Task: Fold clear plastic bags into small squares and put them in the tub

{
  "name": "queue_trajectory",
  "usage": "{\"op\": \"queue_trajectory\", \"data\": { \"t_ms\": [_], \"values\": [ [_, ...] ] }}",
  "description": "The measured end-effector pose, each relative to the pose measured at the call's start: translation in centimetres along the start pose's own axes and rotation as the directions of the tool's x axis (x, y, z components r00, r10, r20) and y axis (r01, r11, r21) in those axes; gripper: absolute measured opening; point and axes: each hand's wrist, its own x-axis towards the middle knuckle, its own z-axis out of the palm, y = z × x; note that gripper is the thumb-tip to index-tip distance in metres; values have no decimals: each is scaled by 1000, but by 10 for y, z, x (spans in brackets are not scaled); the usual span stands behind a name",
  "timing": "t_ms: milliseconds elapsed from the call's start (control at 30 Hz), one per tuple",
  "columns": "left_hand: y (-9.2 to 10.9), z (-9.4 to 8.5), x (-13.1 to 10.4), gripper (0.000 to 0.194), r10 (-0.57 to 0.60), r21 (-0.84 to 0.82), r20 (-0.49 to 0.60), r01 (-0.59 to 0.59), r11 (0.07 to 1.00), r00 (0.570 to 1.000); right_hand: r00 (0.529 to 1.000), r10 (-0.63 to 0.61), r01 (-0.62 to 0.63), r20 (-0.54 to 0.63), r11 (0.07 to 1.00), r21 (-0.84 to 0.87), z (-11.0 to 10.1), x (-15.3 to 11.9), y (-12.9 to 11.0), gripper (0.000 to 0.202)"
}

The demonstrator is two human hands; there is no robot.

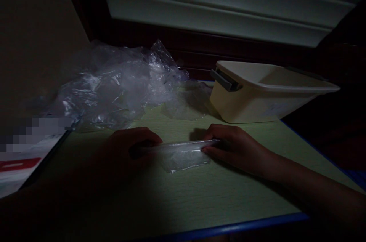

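A clear plastic bag (184, 156) is stretched between my two hands, just over the green tabletop. My left hand (134, 146), deep in shadow, pinches its left end. At the other end, my right hand (231, 145) grips the bag between thumb and fingers. The bag looks flattened, its upper edge drawn straight and its lower part hanging toward me. Whether anything lies inside it is too dark to tell.
Behind my left hand is a large heap of crumpled clear plastic bags (114, 85). A cream bin (246, 104) with a grey handle stands at the back right. The green table (228, 200) has a blue edge; printed paper (42, 143) lies at the left.
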Motion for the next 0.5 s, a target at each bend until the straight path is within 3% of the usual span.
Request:
{"op": "queue_trajectory", "data": {
  "t_ms": [200,367,500],
  "values": [
    [-9,0,-1,17,95,76,-1,-95,993,995,993,-117,116,-7,992,-45,-3,-2,1,11],
    [-2,-2,-4,22,186,72,-15,-185,980,982,960,-275,280,55,949,-143,-9,-5,0,18],
    [2,-3,-4,31,229,108,-5,-227,968,973,940,-310,338,143,903,-264,-14,-7,-3,21]
  ]
}}
